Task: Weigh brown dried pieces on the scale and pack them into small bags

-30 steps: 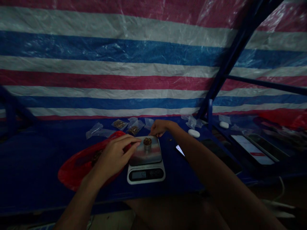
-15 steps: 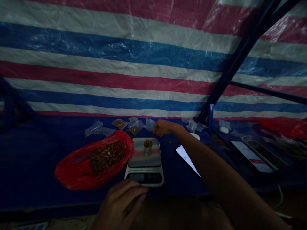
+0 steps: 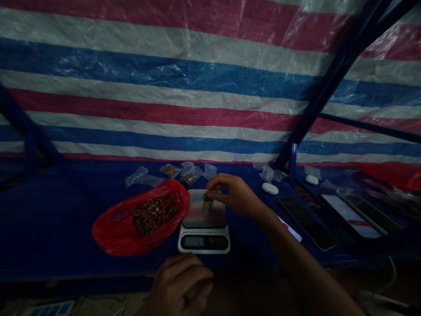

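My right hand (image 3: 235,194) reaches over the scale from the right, its thumb and fingertips pinched at the mouth of a small cup (image 3: 208,205). Brown dried bits fill the cup to the top; what the fingertips grip is hidden. The cup stands on the metal plate of a white digital scale (image 3: 204,239) with a lit display. My left hand (image 3: 182,285) hangs in front of the scale, fingers loosely curled and a gap before the thumb, with nothing seen in it. Left of the scale, a red plastic bag (image 3: 113,239) lies open, full of brown dried bits (image 3: 154,215).
Small clear bags, two with brown bits (image 3: 170,170), lie behind the scale. To the right are a white earbud case (image 3: 270,188), a lit phone (image 3: 289,228) partly under my forearm, and a dark phone (image 3: 307,223). A blue frame post (image 3: 292,164) rises behind them.
My right hand has come from behind the scale's right corner to the top of the cup. The view has shifted slightly. My left hand stays near the scale's front, its fingers more curled.
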`<state>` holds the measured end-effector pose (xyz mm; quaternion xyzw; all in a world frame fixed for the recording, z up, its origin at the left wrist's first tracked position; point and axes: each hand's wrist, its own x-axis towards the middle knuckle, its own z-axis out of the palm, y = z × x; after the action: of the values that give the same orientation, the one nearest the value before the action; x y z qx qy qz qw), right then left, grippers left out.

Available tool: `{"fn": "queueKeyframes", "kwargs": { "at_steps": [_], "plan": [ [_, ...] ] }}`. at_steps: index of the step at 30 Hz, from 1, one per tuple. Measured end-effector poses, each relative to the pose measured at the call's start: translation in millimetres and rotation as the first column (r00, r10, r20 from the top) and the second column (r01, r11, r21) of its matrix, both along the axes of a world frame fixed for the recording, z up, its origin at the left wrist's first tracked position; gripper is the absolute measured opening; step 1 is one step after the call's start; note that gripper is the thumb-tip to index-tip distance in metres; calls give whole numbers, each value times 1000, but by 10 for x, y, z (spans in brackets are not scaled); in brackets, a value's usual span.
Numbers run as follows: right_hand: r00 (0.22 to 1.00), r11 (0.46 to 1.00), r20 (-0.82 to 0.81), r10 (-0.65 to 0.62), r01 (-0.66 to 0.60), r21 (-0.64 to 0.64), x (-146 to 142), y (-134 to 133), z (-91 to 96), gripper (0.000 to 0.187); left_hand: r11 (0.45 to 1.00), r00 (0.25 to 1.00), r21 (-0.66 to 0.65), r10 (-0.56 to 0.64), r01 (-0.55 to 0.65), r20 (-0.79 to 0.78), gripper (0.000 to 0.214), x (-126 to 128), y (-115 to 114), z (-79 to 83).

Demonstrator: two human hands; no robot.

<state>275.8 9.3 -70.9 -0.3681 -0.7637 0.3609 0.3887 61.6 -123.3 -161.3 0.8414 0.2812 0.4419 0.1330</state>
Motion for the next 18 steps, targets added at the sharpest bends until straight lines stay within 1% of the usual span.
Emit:
{"fn": "queueKeyframes", "kwargs": {
  "at_steps": [2,5,7,9,11,13,15,16,18],
  "plan": [
    [999,999,46,-3,0,49,-31,-2,13,6,1000,1000,-26,12,-13,-5,17,3,-2,19],
    [991,988,112,-79,63,140,-1,13,49,6,998,1000,-59,27,-28,-7,18,4,1,41],
    [976,965,126,-179,149,217,105,21,79,5,997,1000,-67,24,-25,-8,17,8,4,47],
    [940,929,160,-300,250,272,278,34,88,11,997,1000,-74,16,-16,2,16,12,6,54],
    [875,910,289,-387,312,275,481,56,52,17,995,1000,-95,13,-11,14,16,12,6,63],
    [779,919,489,-393,318,234,662,92,-38,22,994,1000,-110,15,-13,23,17,9,4,72],
    [689,936,636,-348,295,193,784,138,-165,25,992,1000,-123,16,-13,21,16,4,-1,79],
    [661,945,679,-319,280,171,820,163,-231,26,991,1000,-131,16,-14,18,16,2,-4,80],
    [632,957,726,-270,259,130,854,209,-340,26,988,1000,-154,14,-13,6,16,-1,-9,84]
  ]
}}
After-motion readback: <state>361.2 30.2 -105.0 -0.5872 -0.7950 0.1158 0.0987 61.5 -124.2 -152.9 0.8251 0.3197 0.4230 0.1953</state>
